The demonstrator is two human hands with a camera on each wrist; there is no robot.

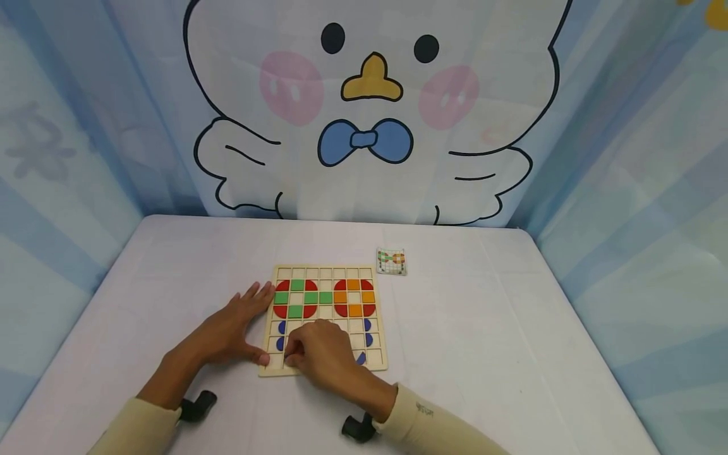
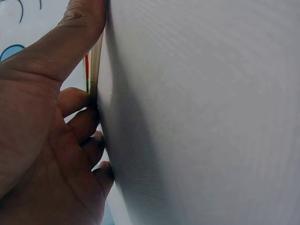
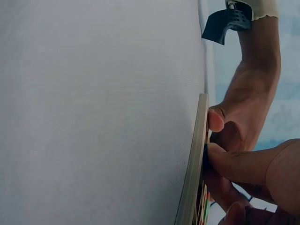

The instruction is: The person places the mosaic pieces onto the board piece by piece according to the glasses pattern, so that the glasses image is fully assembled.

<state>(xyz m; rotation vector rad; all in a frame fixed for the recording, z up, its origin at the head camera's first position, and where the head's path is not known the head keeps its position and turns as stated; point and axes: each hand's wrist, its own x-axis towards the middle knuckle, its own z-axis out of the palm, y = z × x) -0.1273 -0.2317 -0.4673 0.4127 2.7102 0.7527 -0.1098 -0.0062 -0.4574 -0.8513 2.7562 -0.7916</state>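
Observation:
A wooden grid board (image 1: 323, 373) lies flat on the table, with red, green, orange and blue pieces set in its squares. Along its left edge rests my left hand (image 1: 236, 327), fingers spread at the side and thumb by the near left corner. Over the board's near left part, my right hand (image 1: 324, 352) pinches a small dark blue piece (image 3: 205, 157) between thumb and finger, down against the board. The piece's shape is mostly hidden. Blue pieces (image 1: 368, 340) show in the right column, and others (image 1: 280, 344) in the left.
Beyond the board's far right corner lies a small pattern card (image 1: 392, 261) printed with coloured shapes. The white table (image 1: 483, 328) is backed by a curtain (image 1: 364, 189) with a cartoon bird. Black wrist mounts (image 1: 199, 406) sit beside the sleeves.

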